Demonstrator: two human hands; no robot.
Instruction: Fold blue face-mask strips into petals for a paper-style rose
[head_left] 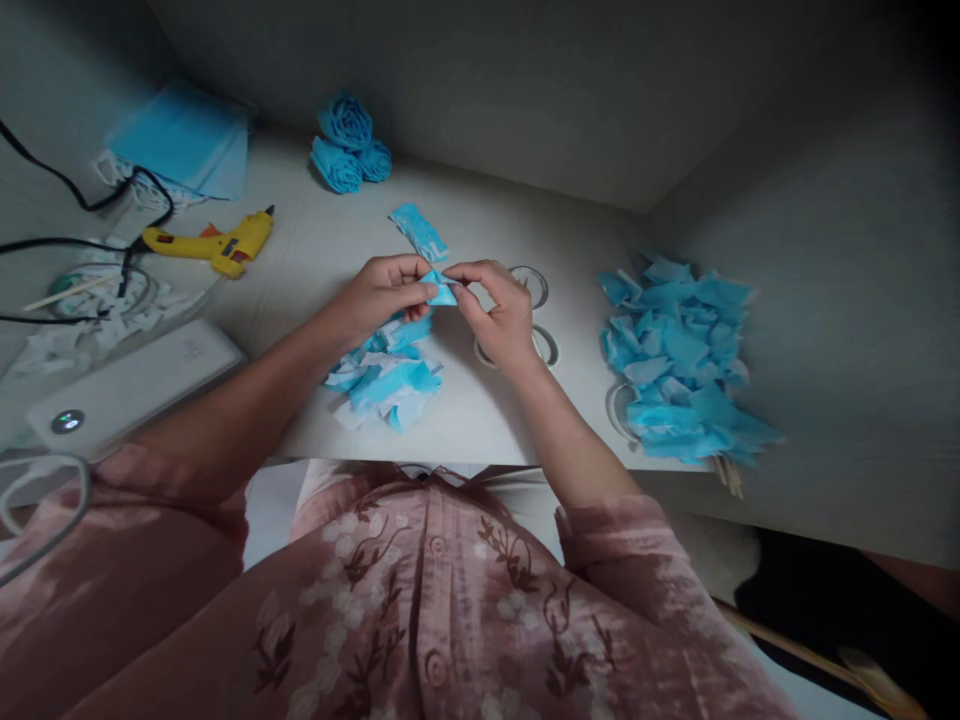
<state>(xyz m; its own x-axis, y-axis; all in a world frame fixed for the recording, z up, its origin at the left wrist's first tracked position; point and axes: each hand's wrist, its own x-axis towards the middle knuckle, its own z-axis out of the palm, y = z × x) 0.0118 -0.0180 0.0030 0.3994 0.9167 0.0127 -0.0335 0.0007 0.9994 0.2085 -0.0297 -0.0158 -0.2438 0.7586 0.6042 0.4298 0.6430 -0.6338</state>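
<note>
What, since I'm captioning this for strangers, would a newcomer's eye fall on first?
Probably the big heap of bright blue pieces on the right side of the pale table. Next come the left hand and right hand near the middle, both hands pinching a small blue piece. The yellow glue gun, lying on the left, also stands out.

held piece (445,296) partly covered, pale cable (84,496) cut off

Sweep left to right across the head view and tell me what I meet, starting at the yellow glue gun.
Yellow glue gun → rolled blue rosettes → folded blue piece → two pale rings → large blue heap.
</note>
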